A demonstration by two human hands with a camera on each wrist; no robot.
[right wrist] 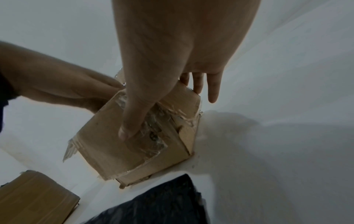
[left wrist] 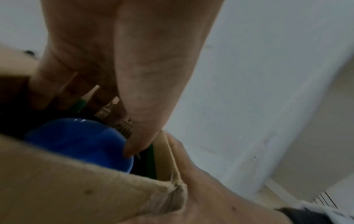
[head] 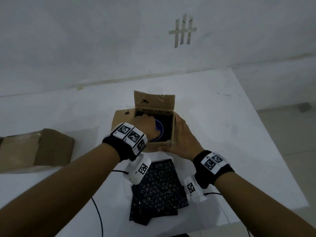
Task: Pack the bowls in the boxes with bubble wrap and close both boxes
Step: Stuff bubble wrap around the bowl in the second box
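An open cardboard box point(head: 173, 129) stands mid-table with its far flap up. A blue bowl point(head: 159, 132) sits tilted inside it. My left hand point(head: 145, 123) reaches into the box from the left. In the left wrist view the thumb point(left wrist: 134, 145) lies on the rim of the blue bowl point(left wrist: 76, 144) and the fingers go down its far side. My right hand point(head: 177, 137) brackets the box's near right corner. Its thumb point(right wrist: 130, 128) lies flat on the taped near wall of the box point(right wrist: 107, 148), with straight fingers point(right wrist: 198, 84) along the right wall.
Black bubble wrap sheets point(head: 159, 190) lie on the white table point(head: 230, 134) just in front of the box. A second cardboard box point(head: 35, 149) rests at the left edge. A white wall stands behind the table. Cables hang off the table's near edge.
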